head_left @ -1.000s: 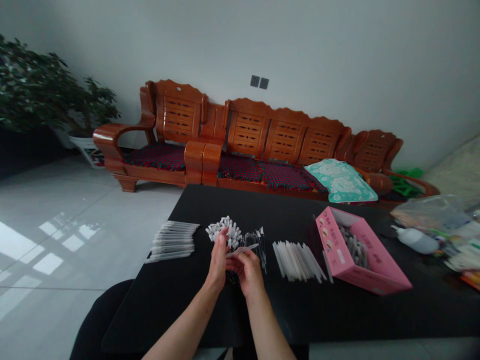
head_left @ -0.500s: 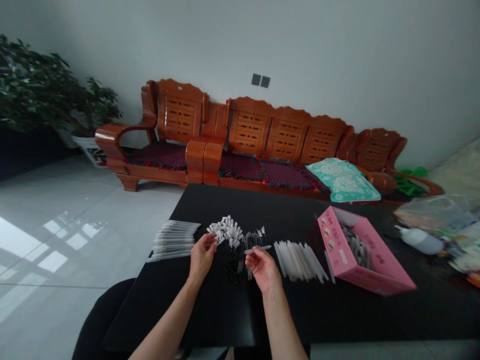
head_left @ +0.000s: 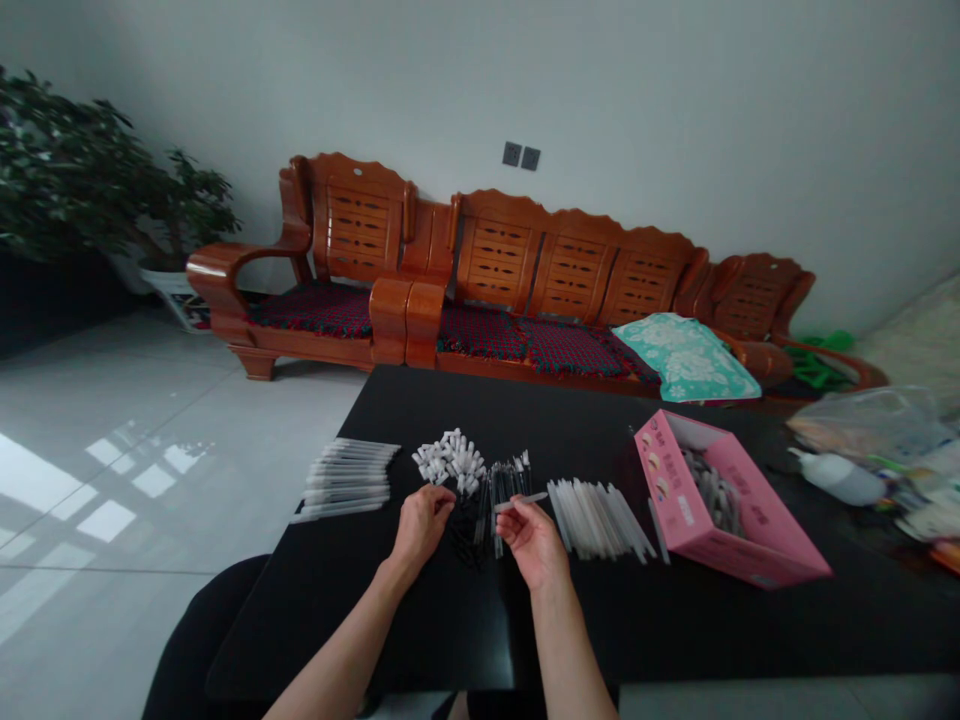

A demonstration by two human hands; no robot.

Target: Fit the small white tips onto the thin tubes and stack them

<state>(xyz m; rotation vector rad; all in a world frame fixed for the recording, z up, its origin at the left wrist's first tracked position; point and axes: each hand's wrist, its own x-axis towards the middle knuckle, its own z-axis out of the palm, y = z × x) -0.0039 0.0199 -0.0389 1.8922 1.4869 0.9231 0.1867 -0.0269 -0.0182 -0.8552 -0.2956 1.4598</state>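
My right hand pinches a thin white pen tube that sticks out up and to the right. My left hand is curled with its fingertips down on a dark heap of small black parts on the black table. Just beyond lie a pile of small white caps and a bunch of clear refills. A row of finished white pens lies to the left, and a fan of white tubes to the right.
An open pink box holding more parts sits at the right. Beyond it are a white squeeze bottle, clear plastic bags and packets. Behind the table stand a wooden sofa and a potted plant.
My hands have come apart. The left hand went toward the white caps, then down onto the black parts. The right hand kept the tube and shifted slightly right.
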